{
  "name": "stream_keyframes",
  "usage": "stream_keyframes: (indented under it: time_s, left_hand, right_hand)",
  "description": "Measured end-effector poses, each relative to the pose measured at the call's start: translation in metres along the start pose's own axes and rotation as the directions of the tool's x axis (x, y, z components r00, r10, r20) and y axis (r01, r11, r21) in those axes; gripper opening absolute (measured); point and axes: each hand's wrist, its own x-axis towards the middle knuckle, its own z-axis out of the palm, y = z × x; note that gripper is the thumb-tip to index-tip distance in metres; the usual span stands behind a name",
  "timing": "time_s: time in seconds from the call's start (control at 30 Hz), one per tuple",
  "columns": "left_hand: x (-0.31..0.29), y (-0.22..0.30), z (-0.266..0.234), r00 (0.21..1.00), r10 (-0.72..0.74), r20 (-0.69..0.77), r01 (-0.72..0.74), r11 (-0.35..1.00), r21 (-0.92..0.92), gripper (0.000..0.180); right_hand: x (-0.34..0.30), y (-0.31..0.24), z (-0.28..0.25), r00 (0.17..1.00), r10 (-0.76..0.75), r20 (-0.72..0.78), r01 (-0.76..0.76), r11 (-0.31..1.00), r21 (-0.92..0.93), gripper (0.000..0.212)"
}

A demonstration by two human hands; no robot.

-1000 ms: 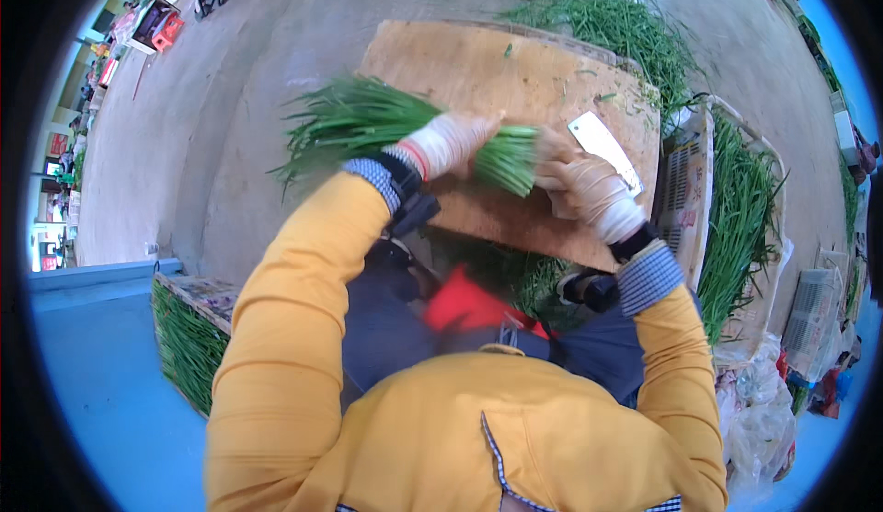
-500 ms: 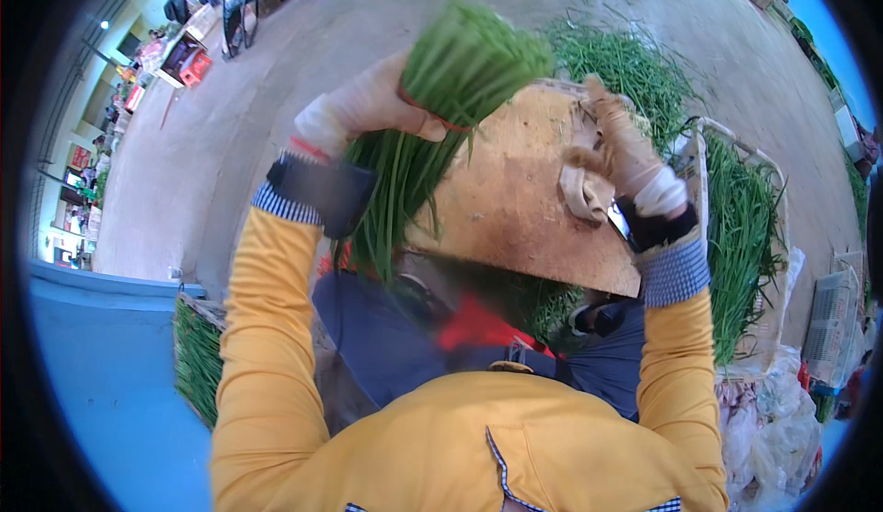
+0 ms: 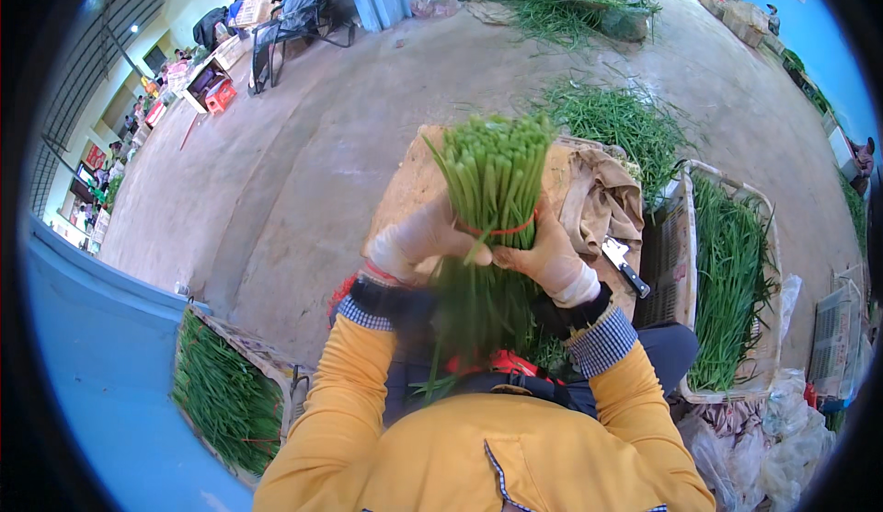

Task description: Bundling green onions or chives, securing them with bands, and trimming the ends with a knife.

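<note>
Both my hands grip a thick bunch of green chives, its pale cut ends facing away from me. A red band circles the stems. My left hand, in a whitish glove, closes round the bunch's left side. On the right side, my right hand, gloved too, wraps the stems just below the band. The two thumbs nearly meet in front. Blurred leaves hang toward my lap. Beneath lies a wooden board. A brown cloth rests at the board's right, beside a black-handled knife.
At right stands a plastic crate of long greens; another crate sits at lower left by a blue wall. Loose greens lie on the floor past the board. Plastic bags are at lower right. A person sits far back.
My right hand has left the cloth at the board's right and now holds the bunch with my left. The bunch has come nearer and turned more upright. The view has tipped up.
</note>
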Motion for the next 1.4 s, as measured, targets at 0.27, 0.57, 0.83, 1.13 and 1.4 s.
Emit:
stream_keyframes:
  time_s: [0.27,0.57,0.83,1.13,1.4]
  left_hand:
    - [-0.039,0.019,-0.009,0.963,0.173,-0.206,-0.123,0.964,0.236,0.121]
    - [-0.031,-0.017,0.053,0.946,0.101,-0.309,-0.121,0.992,-0.046,0.079]
    - [-0.05,-0.018,0.045,0.943,0.182,-0.28,-0.074,0.932,0.355,0.074]
    - [-0.043,-0.006,0.057,0.973,0.05,-0.225,0.011,0.965,0.262,0.079]
    - [-0.047,-0.019,0.053,0.982,0.027,-0.185,0.023,0.965,0.261,0.08]
  right_hand:
    - [-0.022,0.002,0.004,0.994,-0.077,-0.079,0.076,0.997,-0.012,0.097]
    - [-0.037,0.022,0.016,0.999,0.032,-0.035,-0.035,0.994,-0.103,0.088]
    - [-0.012,-0.087,-0.069,0.996,-0.015,-0.09,-0.013,0.95,-0.311,0.028]
    - [-0.006,-0.124,-0.032,0.914,-0.125,0.385,0.404,0.357,-0.842,0.022]
    - [-0.001,-0.07,-0.041,0.997,0.06,-0.051,-0.067,0.987,-0.147,0.017]
